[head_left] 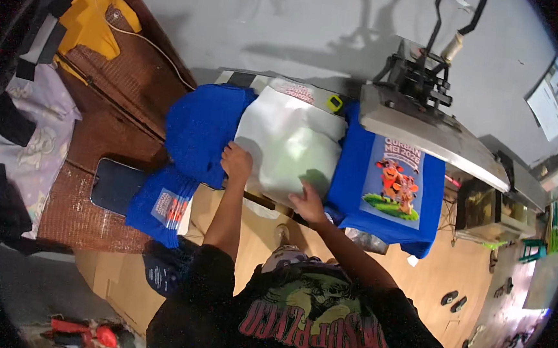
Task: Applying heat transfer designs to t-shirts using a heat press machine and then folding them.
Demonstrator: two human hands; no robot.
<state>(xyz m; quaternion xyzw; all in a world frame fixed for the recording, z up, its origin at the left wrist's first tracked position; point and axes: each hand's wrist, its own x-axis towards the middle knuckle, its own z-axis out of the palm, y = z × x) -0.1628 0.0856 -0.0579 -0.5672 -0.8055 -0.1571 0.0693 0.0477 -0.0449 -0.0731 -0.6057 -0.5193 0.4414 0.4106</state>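
Black T-shirt (319,299) with a pink and green print fills the lower foreground, worn by the person whose two bare forearms reach forward over a table (241,78). Between the hands lies a glossy white sheet (291,142), slightly bowed, blank face up. It covers the middle of the table, its long axis seeming to run from the far edge toward the near edge.

At the sheet's left side rests the left hand (236,162), fingers loosely bent; whether that grip pinches the sheet, I cannot tell. Low on the sheet, by the table's near edge, the right hand (309,203) points forward and slightly left, its thumb and fingers apart.

Beyond the sheet's far end, a strip of lettered print (294,92) shows, with a small yellow-and-black device (334,103) beside it at the table's far edge. Left of the sheet is a heap of blue fabric (204,127); nearer, folded blue shirts (160,204) with prints lie beside a dark phone (117,186).

To the right, a blue shirt (346,179) lies spread beneath a heat press's raised plate (433,136). Its cartoon-cattle print (391,185) stands upright to the person, lettering toward the far edge.
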